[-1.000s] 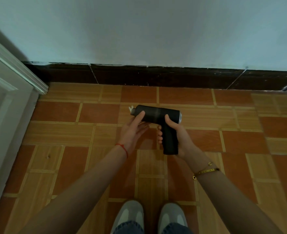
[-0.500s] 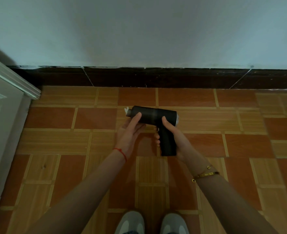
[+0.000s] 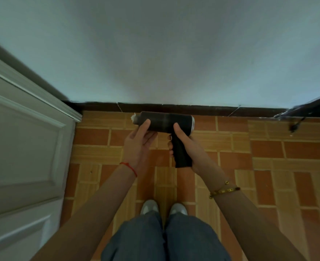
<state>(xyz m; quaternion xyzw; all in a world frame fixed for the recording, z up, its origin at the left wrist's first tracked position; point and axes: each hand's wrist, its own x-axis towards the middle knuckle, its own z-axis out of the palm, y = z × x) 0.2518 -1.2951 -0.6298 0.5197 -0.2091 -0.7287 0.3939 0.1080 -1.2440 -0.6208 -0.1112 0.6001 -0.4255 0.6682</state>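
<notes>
Head view is showing the right hand (image 3: pixel 186 147) clamping its fingers round the grip of a black pistol-shaped device (image 3: pixel 164 122). The device is hanging in mid-air above the tiled floor (image 3: pixel 268 166), its barrel pointing to 9 o'clock and its grip to 6 o'clock. This hand is probably bearing the weight.

At 9 o'clock from it, the left hand (image 3: pixel 136 146) is cradling the barrel's front end, thumb on the near side and fingers beneath. It is likely steadying or aiming the white tip (image 3: pixel 133 118).

Counting outward, there is one device in two hands. One red cord (image 3: pixel 129 167) is circling the left wrist and two gold bracelets (image 3: pixel 224 191) the right. Two shoes (image 3: pixel 149 207) are standing at 6 o'clock and one door (image 3: pixel 23 147) at 9 o'clock. One plugged cable (image 3: pixel 294 126) is lying at 3 o'clock.
</notes>
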